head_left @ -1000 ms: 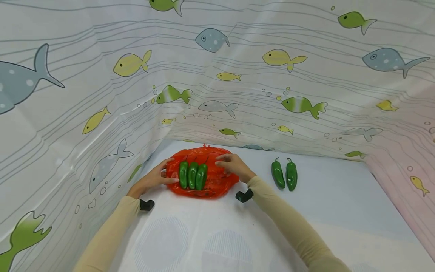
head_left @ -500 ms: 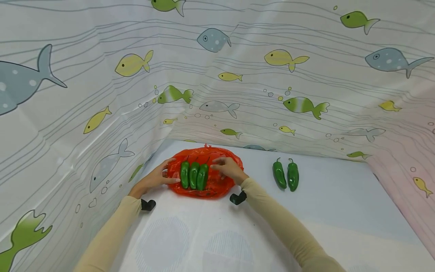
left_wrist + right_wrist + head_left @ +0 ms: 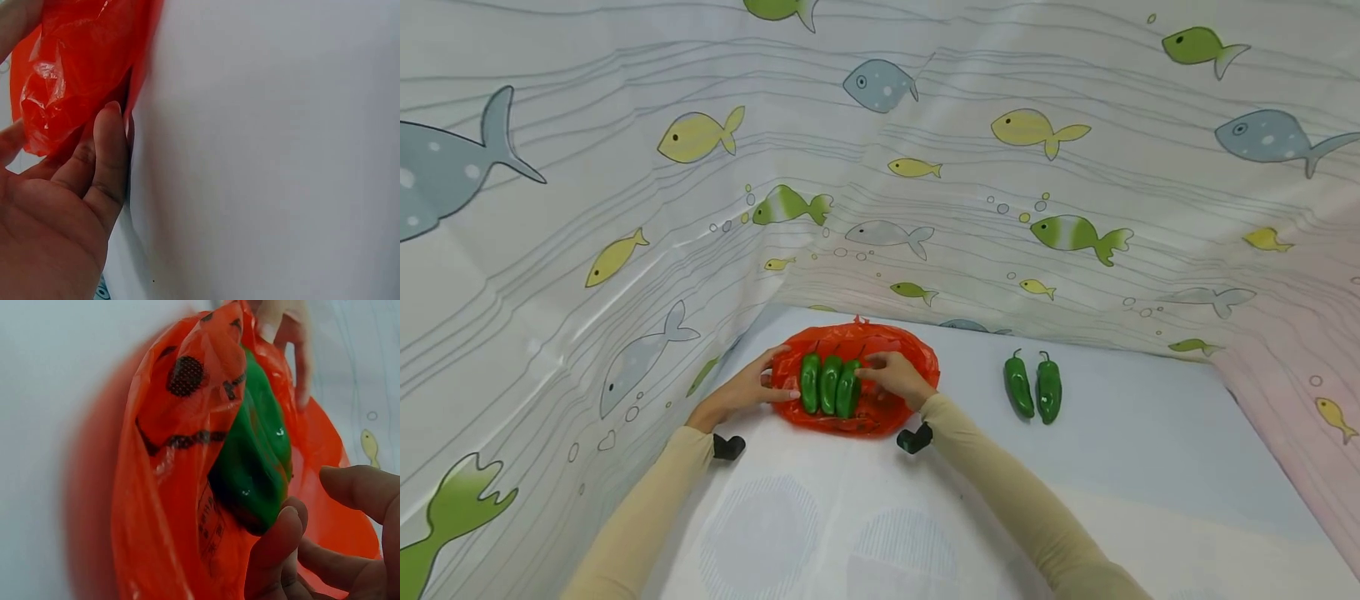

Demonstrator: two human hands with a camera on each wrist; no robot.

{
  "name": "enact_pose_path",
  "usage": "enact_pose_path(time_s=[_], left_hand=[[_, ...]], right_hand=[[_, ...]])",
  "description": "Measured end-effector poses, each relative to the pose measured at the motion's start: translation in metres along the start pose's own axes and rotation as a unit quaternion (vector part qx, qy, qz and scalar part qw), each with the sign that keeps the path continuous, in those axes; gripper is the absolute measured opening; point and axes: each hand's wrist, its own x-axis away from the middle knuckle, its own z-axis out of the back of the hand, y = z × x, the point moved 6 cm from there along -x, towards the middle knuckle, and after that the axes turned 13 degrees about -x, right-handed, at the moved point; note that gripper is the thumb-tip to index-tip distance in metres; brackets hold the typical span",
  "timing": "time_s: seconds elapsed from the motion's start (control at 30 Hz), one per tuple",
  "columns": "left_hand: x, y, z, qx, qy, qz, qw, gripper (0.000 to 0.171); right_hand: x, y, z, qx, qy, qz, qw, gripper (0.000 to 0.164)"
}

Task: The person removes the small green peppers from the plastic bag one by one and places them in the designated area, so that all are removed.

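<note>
Leftward over the red bag [image 3: 923,350], the right hand [image 3: 901,379] has come since a second ago, reaching the last of three green peppers [image 3: 829,386]. These lie side by side within the bag's rim. From the head view, the left hand [image 3: 752,387] is spread, thumb and fingers well apart at the bag's left end. Two more peppers [image 3: 1033,390] lie on the table [image 3: 1120,450] to the right, well apart and out of the way.

Left wrist view: fingers lie along the crinkled plastic — thin, soft and likely to slump, so best held by its rim.

Right wrist view: fingertips are at the pepper's blunt end, loosely bent, with no pinch showing. Its gloss suggests a slick, firm, light body; the middle should hold better than the stem. One printed bag flap stands up beside it — a likely snag.
</note>
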Motion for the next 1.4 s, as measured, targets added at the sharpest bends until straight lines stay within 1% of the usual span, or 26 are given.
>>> enact_pose_path(time_s=[0.2, 0.4, 0.6, 0.97, 1.1, 1.23, 1.4], left_hand=[[-0.003, -0.002, 0.001, 0.003, -0.001, 0.001, 1.0, 0.101], [-0.006, -0.003, -0.001, 0.009, -0.007, -0.004, 0.9999, 0.102], [-0.005, -0.003, -0.002, 0.018, -0.008, -0.01, 0.9998, 0.1], [-0.004, -0.003, -0.003, 0.005, -0.002, -0.014, 0.9999, 0.098], [-0.005, -0.004, -0.004, 0.005, -0.004, -0.01, 0.9999, 0.098], [-0.005, -0.005, -0.004, 0.003, -0.003, -0.007, 1.0, 0.099], [-0.005, -0.005, -0.003, 0.001, 0.001, -0.009, 1.0, 0.099]], right_hand=[[-0.003, 0.001, -0.006, -0.01, -0.001, 0.0, 1.0, 0.059], [-0.009, 0.007, -0.008, -0.017, 0.004, -0.005, 1.0, 0.055], [-0.014, 0.009, -0.011, -0.01, 0.02, -0.01, 1.0, 0.054], [-0.019, 0.01, -0.014, 0.015, 0.047, -0.027, 0.998, 0.054], [-0.02, 0.011, -0.013, 0.022, 0.057, -0.027, 0.998, 0.048], [-0.021, 0.01, -0.015, 0.02, 0.055, -0.018, 0.998, 0.043], [-0.021, 0.008, -0.018, 0.028, 0.041, -0.008, 0.999, 0.041]])
